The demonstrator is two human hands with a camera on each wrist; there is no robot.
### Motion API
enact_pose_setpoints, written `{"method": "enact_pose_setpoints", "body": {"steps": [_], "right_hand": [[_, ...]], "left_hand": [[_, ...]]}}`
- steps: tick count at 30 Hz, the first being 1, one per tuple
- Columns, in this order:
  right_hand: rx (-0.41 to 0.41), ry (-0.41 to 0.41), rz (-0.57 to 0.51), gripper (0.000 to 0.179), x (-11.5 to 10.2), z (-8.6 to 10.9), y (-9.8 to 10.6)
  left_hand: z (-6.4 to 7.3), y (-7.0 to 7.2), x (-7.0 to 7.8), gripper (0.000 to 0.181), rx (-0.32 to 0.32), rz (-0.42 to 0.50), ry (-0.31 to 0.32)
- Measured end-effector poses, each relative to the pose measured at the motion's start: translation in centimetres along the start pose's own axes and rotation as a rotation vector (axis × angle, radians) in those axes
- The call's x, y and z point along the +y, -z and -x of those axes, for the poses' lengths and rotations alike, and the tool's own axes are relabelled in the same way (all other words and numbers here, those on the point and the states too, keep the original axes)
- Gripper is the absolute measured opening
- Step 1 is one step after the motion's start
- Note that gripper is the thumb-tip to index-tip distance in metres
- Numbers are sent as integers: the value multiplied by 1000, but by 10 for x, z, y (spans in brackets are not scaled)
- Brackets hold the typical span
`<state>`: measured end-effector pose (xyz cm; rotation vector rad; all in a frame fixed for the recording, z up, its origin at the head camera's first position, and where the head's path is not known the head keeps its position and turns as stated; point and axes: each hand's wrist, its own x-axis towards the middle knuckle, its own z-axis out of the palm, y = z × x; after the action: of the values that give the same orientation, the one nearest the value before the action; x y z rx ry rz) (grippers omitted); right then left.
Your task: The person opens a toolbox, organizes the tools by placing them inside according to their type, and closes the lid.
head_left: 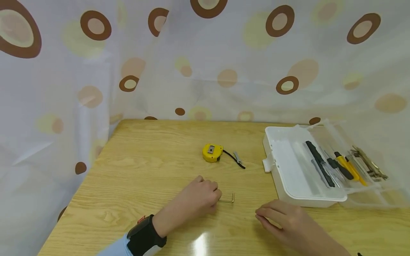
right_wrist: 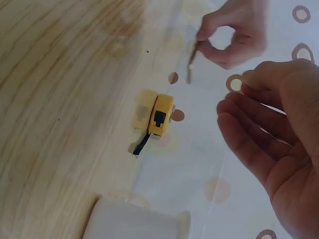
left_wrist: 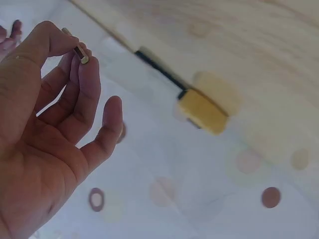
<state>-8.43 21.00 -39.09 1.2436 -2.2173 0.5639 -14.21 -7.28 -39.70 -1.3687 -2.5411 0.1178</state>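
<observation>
Between thumb and fingertips, my left hand (head_left: 199,195) pinches a brass-coloured, L-shaped hex key (head_left: 233,197), whose bent end points right, low over the table. The left wrist view shows the six-sided end of the hex key (left_wrist: 83,58) beyond the thumb. My right hand (head_left: 292,223) hovers to the right of it, apart from the hex key, with fingers loosely bent and nothing seen in them. Farther back on the table lies a yellow tape measure (head_left: 211,153) with a black strap (head_left: 231,156).
At the right stands a white tool case (head_left: 288,170) with its clear lid side opened out. Screwdrivers (head_left: 346,167), tweezers-like tools and a bundle of brass-coloured keys (head_left: 368,161) lie in it. A small grey wrench (head_left: 237,157) lies by the strap. A patterned curtain (head_left: 198,71) hangs behind the table.
</observation>
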Motion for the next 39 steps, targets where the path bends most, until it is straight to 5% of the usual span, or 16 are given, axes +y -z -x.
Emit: {"method": "enact_pose_setpoints", "body": {"steps": [8,13,27,33,39], "right_hand": [[68,119,-31,32,-3,-12,1],[26,105,-78,33,-9,-12,4],[-44,209,-125,28,-17,-11,10],[-24,147,-69,34,-17,-9,17],[171,138,78,43,4,-12,39]], "left_hand": [[8,30,25,14,171,-106,-92],[11,40,39,13,271,-104,-110],[9,46,46,3,303,-35,-120],[14,46,42,8,333,56,-69],[31,43,24,42,315,113,68]]}}
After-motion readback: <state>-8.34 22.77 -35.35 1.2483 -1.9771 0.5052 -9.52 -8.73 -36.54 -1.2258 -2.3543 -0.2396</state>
